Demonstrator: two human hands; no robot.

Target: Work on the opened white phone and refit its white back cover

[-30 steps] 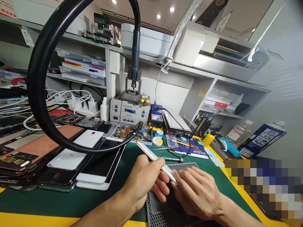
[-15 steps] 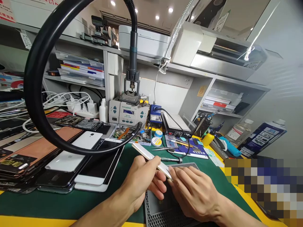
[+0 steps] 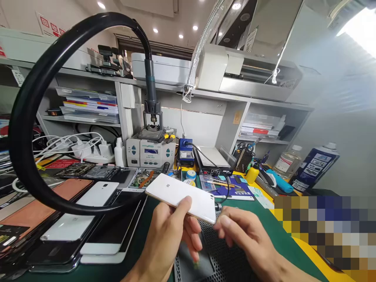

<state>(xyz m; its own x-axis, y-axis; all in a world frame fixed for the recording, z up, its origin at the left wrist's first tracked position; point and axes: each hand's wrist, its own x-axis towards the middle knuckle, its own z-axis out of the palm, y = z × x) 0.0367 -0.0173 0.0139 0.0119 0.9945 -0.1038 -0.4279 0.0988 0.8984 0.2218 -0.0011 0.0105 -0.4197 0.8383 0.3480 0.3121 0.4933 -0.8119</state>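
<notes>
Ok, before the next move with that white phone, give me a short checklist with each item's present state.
1. Left hand grips the white phone: ok, thumb on its back, fingers underneath.
2. Right hand supports the phone: ok, fingertips touch its near corner.
3. Phone lifted off the perforated mat: ok, it is held above it.
4. Phone's back intact: ok, no crack visible; the screen side cannot be seen.
5. Black hose away from the phone: ok, it loops to the left.
6. Screwdriver reachable: cannot tell, mostly hidden behind the phone.
</notes>
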